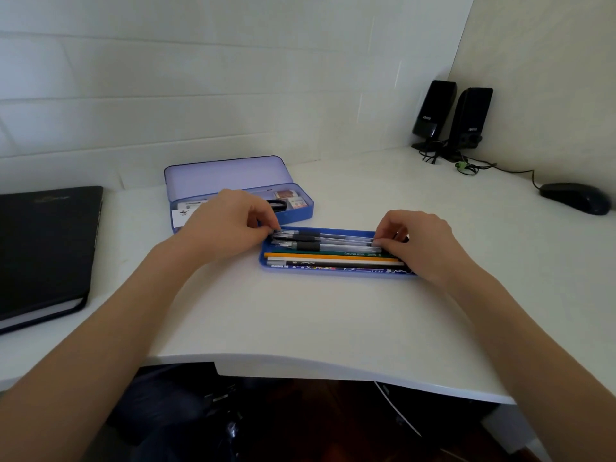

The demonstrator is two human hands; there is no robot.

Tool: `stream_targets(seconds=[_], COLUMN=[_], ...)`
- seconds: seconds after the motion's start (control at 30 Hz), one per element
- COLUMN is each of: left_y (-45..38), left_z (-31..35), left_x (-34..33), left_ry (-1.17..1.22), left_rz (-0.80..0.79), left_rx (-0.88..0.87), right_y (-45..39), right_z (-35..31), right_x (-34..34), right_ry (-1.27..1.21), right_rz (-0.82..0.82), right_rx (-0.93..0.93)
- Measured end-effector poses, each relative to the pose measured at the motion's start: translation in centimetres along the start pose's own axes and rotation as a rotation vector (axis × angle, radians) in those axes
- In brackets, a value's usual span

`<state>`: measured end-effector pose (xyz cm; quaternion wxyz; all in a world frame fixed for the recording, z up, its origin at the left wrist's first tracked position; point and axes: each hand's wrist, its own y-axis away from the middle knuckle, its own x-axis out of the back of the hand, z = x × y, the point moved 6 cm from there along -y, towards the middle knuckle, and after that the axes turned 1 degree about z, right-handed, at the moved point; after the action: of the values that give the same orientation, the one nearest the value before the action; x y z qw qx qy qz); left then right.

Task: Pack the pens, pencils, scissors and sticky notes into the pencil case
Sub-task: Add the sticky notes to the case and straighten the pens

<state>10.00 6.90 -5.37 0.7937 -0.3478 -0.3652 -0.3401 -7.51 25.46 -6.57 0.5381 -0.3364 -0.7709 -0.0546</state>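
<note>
A blue pencil case (301, 213) stands open on the white desk, lid raised. Inside it lie black-handled scissors (278, 205), sticky notes (290, 198) and a white item at the left. In front of it sits a shallow blue tray (333, 273) holding clear gel pens (333, 243) and several pencils (333, 258) side by side. My left hand (230, 216) pinches the tip ends of the pens at the tray's left end. My right hand (420, 238) pinches the pens' other ends at the right end.
A black binder (43, 248) lies at the desk's left. Two black speakers (450, 118) with cables stand at the back right corner, and a black mouse (575, 196) lies at the far right. The desk's front edge curves inward near me.
</note>
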Motion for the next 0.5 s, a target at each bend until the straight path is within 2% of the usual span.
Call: stream_targets(seconds=[0.2,0.37,0.5], left_y=[0.1,0.1,0.1], left_z=[-0.1,0.1,0.2], left_x=[0.1,-0.2,-0.4], left_ry=[0.046,0.011,-0.003], left_rz=[-0.072,-0.115,-0.131], left_rx=[-0.02,-0.059,-0.073], right_y=[-0.2,0.1,0.3], right_z=[0.5,1.0,0.6], right_x=[0.1,0.7,0.2], right_ry=[-0.088,-0.175,-0.19], right_rz=[-0.078,-0.066,-0.114], right_rx=[-0.034,-0.064,-0.032])
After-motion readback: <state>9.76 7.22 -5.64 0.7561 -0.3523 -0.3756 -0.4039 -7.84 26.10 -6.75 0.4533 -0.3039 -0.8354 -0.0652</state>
